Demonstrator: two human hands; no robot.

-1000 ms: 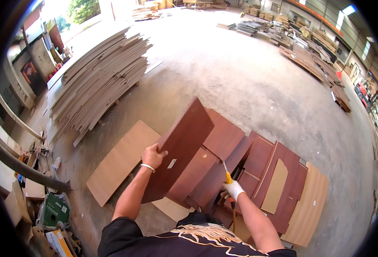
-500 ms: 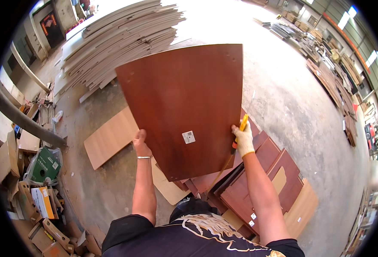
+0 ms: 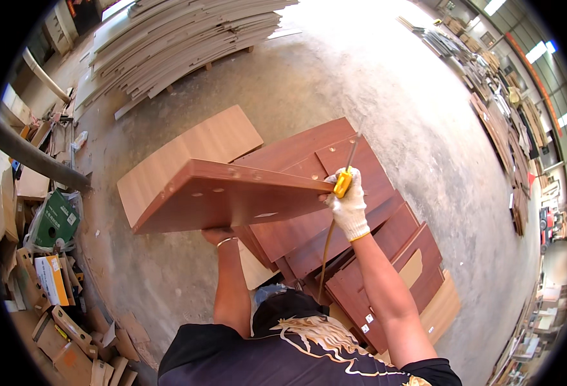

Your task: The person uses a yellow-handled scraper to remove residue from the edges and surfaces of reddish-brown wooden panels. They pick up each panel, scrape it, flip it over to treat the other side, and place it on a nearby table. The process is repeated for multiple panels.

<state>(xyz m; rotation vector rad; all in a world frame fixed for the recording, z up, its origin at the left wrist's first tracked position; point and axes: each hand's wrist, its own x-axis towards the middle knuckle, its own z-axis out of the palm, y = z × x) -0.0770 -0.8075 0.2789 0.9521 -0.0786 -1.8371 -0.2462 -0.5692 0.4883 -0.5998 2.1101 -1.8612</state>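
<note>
A reddish-brown wooden panel (image 3: 245, 202) hangs tilted in front of me, its drilled edge facing up and a white label on its face. My left hand (image 3: 218, 235), bare with a bracelet at the wrist, supports the panel's lower side; its fingers are partly hidden behind the board. In a cream work glove, my right hand (image 3: 349, 209) closes around a yellow-handled screwdriver (image 3: 343, 183) with its thin shaft pointing up. The right fingers also pinch the panel's right corner. A thin tan hose (image 3: 326, 264) runs down from beside the right hand.
Under the held panel, reddish-brown boards (image 3: 367, 161) lie stacked on the concrete floor, with a light wood board (image 3: 168, 161) to the left. A tall pile of pale sheets (image 3: 187, 51) stands far left. Cardboard scraps (image 3: 71, 334) and a grey pipe (image 3: 39, 161) line the left side.
The panel has swung from facing me nearly upright to a flatter tilt, lower and farther left, showing its drilled edge. Both hands have kept hold, and the boards beneath have come into view.
</note>
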